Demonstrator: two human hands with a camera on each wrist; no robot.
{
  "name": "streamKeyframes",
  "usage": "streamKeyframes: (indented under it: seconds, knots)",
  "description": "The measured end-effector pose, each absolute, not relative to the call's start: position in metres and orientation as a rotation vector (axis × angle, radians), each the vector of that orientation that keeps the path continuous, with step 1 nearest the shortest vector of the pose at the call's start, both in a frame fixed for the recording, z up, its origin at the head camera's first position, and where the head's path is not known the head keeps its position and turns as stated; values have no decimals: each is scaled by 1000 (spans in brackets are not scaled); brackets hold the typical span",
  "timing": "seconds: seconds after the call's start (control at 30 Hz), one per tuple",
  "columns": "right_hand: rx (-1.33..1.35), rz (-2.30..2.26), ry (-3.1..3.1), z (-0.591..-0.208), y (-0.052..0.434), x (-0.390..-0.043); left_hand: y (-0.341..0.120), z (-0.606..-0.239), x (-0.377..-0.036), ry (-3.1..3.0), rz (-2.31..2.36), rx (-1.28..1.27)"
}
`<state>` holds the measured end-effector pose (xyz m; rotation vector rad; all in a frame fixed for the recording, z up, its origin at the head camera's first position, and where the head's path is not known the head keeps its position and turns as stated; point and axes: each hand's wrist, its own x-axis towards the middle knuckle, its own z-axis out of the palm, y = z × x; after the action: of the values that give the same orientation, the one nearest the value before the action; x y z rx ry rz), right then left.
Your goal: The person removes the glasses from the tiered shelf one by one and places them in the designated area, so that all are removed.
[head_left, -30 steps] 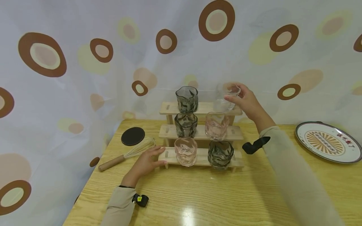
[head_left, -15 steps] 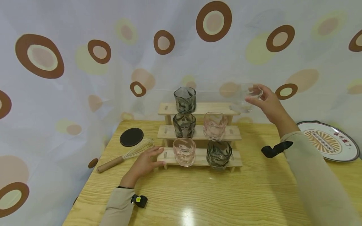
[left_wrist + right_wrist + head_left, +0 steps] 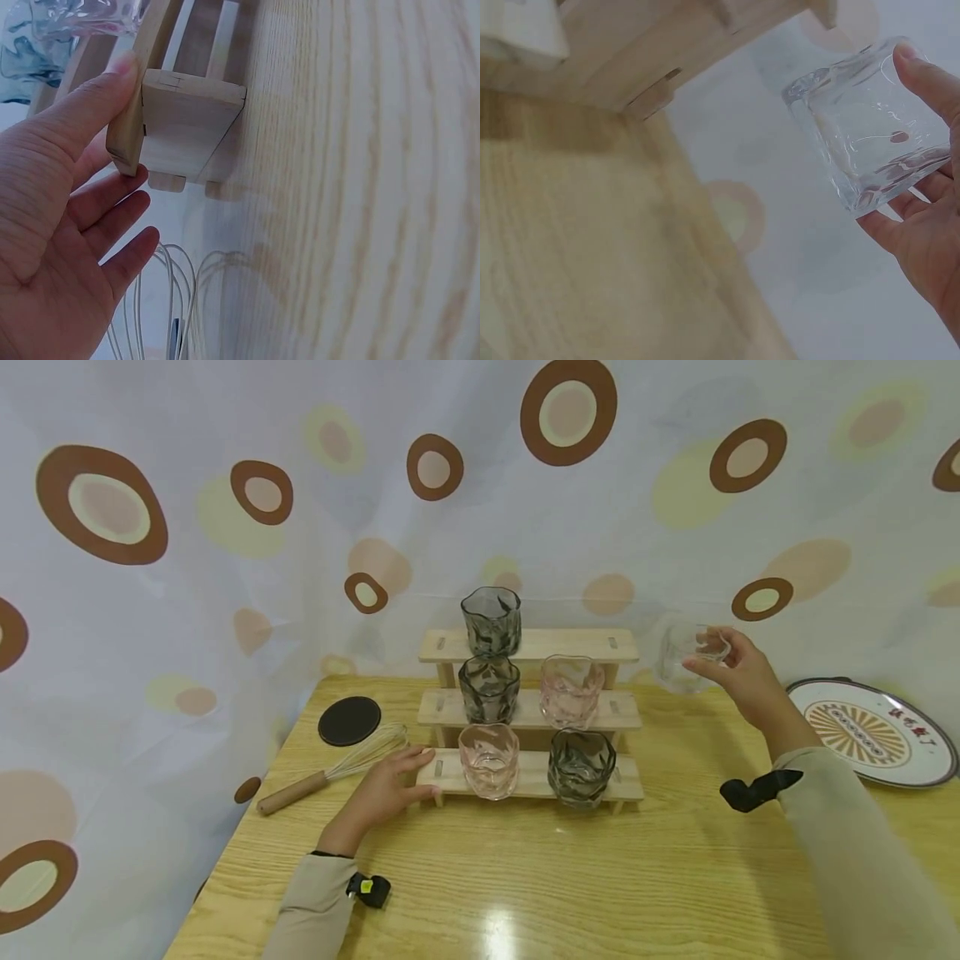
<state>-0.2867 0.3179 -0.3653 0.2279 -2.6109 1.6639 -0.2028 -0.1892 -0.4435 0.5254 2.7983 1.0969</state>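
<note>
A three-step wooden rack (image 3: 577, 647) (image 3: 180, 127) (image 3: 630, 52) stands on the wooden table (image 3: 570, 885). It holds two grey glasses (image 3: 491, 622) on the left of the upper steps, a pink glass (image 3: 572, 692) in the middle right, a pink glass (image 3: 489, 760) and a grey glass (image 3: 580, 768) on the lowest step. My right hand (image 3: 738, 681) (image 3: 922, 232) grips a clear glass (image 3: 684, 657) (image 3: 870, 124) in the air, right of the rack. My left hand (image 3: 382, 793) (image 3: 60, 217) rests with straight fingers against the rack's lower left end.
A whisk (image 3: 330, 772) (image 3: 172, 300) with a wooden handle and a black coaster (image 3: 350, 721) lie left of the rack. A patterned plate (image 3: 873, 735) sits at the table's right. A dotted curtain (image 3: 225, 527) hangs behind and to the left.
My right hand has carried the clear glass from the rack's top step to the right and downward. The left hand has stayed at the rack's end.
</note>
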Motion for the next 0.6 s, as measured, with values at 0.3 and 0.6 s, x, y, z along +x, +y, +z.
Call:
streamKeyframes:
  seconds: [0.3,0.6]
  knots:
    - [188,1687,-2602,-413,315,-285,-190,-447,-202,2810,1112,544]
    - [177,1731,-2600,-437,307,-280,-192,-445,-202,2804,1115,562]
